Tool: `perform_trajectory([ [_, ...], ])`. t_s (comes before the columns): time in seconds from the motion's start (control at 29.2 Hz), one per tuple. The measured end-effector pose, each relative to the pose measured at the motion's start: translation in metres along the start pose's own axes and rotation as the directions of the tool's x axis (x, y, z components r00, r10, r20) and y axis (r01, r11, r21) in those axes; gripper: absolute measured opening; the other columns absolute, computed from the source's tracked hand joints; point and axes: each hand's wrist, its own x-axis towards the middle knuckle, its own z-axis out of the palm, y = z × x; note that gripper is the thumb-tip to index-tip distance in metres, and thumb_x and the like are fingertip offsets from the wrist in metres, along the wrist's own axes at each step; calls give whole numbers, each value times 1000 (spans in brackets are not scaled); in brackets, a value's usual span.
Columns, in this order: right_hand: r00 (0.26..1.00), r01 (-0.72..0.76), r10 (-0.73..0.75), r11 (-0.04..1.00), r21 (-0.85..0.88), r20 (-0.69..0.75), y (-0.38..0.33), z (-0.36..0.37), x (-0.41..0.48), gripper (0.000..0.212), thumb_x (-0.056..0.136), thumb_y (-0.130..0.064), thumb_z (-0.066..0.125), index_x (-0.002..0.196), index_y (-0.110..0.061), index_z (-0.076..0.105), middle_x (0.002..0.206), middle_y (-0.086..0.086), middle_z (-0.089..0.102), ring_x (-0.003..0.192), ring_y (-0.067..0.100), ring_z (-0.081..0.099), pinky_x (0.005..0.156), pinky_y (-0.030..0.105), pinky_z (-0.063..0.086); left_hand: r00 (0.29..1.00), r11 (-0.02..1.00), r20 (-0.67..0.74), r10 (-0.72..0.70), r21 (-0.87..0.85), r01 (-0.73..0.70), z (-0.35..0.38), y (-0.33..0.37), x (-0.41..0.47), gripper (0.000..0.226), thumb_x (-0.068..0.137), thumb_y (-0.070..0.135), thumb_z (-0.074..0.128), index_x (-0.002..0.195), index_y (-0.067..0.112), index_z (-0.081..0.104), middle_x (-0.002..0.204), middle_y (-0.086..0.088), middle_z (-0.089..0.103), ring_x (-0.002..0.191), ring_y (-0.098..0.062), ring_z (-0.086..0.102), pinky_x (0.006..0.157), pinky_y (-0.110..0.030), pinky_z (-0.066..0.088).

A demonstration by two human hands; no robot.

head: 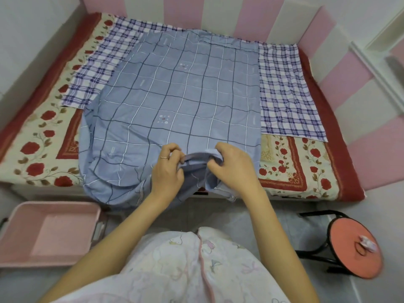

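A light blue cloth (pixel 175 92) with a dark and white grid lies spread over the bed, its near end hanging off the front edge. My left hand (pixel 167 169) pinches the bunched near hem of this cloth, a ring on one finger. My right hand (pixel 234 165) grips the same hem just to the right, fingers curled into the fold. Between the two hands the hem is gathered up and shows a darker inner side.
Under the blue cloth lies a purple plaid cloth (pixel 284 90) on a rose-patterned bedsheet (pixel 39 136). Pink and white padded panels (pixel 255 16) wall the bed. On the floor stand a pink basket (pixel 50 232) at left and a round orange stool (pixel 356 248) at right.
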Motion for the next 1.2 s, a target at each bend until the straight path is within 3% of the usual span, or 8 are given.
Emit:
perform_trajectory([
  [0.17, 992, 53, -54, 999, 11, 115, 9, 2, 2, 22, 83, -27, 58, 83, -12, 42, 75, 2, 48, 69, 21, 48, 58, 38, 41, 995, 993, -44, -85, 83, 88, -27, -36, -16, 38, 63, -7, 42, 90, 19, 48, 110, -1, 44, 81, -24, 48, 45, -35, 41],
  [0.38, 996, 22, -20, 1000, -20, 84, 8, 9, 8, 10, 83, -12, 57, 84, -9, 47, 79, 5, 53, 73, 23, 51, 64, 41, 46, 947, 934, -58, -317, 156, 322, -55, -75, -27, 20, 77, -4, 49, 91, 7, 60, 94, -9, 63, 83, -31, 59, 63, -37, 44],
  [0.55, 1000, 15, -13, 981, -192, 10, -4, 14, 16, 6, 80, -13, 56, 78, -7, 54, 73, 10, 59, 70, 30, 55, 58, 35, 39, 954, 954, 37, -299, 53, 297, -56, -74, -33, 27, 76, -10, 32, 90, 9, 43, 83, -11, 43, 71, -23, 37, 60, -37, 29],
  [0.69, 1000, -17, 17, 985, -173, -2, -6, 10, 22, 29, 83, -31, 59, 65, -9, 53, 59, 7, 54, 63, 28, 55, 55, 32, 38, 931, 945, 162, -326, 54, 322, -55, -70, -37, 14, 76, 15, 32, 89, 14, 35, 78, -7, 38, 67, -26, 37, 60, -43, 34],
  [0.82, 1000, -9, 7, 984, -177, -13, -13, 9, 27, 50, 80, -58, 59, 58, -16, 44, 51, -4, 39, 59, 21, 50, 52, 27, 30, 888, 915, 274, -369, 275, 295, -37, -56, -31, 67, 63, 61, 41, 109, 11, 42, 100, 1, 43, 92, -21, 41, 85, -36, 25],
  [0.93, 998, -6, -7, 979, -206, -63, -19, 10, 27, 59, 72, -73, 44, 57, -15, 45, 52, -1, 44, 56, 21, 51, 49, 26, 28, 881, 908, 284, -378, 301, 292, -19, -38, -26, 87, 56, 73, 46, 119, 14, 41, 112, 0, 44, 107, -20, 38, 94, -36, 18],
  [1.06, 999, -9, -4, 973, -230, -54, -25, 11, 25, 53, 83, -61, 55, 60, -13, 50, 56, 2, 48, 60, 23, 51, 53, 28, 32, 934, 944, 153, -323, 117, 308, 3, 0, -10, 56, 66, 27, 69, 113, 7, 48, 104, -7, 54, 101, -28, 49, 89, -37, 28],
  [1.2, 994, -97, 87, 979, -181, -63, -24, 9, 19, 56, 86, -58, 54, 51, -17, 39, 50, -1, 40, 58, 21, 51, 53, 29, 33, 947, 947, 46, -319, 51, 317, 4, 6, 3, 46, 65, -9, 62, 107, 6, 53, 102, -11, 60, 87, -35, 55, 69, -31, 31],
])
